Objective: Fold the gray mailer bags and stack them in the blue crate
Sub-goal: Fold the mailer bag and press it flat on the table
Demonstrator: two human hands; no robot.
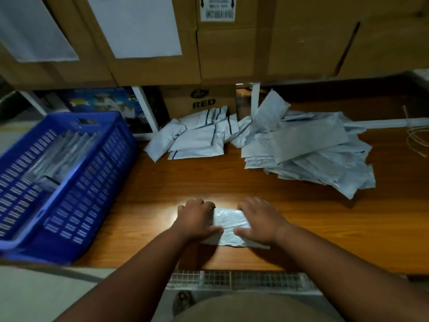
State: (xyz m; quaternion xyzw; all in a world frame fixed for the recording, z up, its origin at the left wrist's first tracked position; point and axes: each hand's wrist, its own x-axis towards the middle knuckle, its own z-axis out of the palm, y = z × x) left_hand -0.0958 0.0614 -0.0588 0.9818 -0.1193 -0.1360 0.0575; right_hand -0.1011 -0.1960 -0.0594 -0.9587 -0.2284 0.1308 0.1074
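Wooden table (301,224) beneath stacked cardboard boxes (232,49)

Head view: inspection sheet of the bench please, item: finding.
Surface: brown wooden table, glare patch near the hands.
Job's things: one gray mailer bag flat on the table under both hands; loose unfolded pile at back right; folded pile at back centre; blue crate on the left with bags inside.
Clutter: nothing seen beyond the bags.
Grippers: left hand and right hand rest on the bag's ends; fingers blurred, grip unclear.
Cables: thin looped cord at the right edge.
Surroundings: cardboard boxes above; a box marked RED behind the piles.
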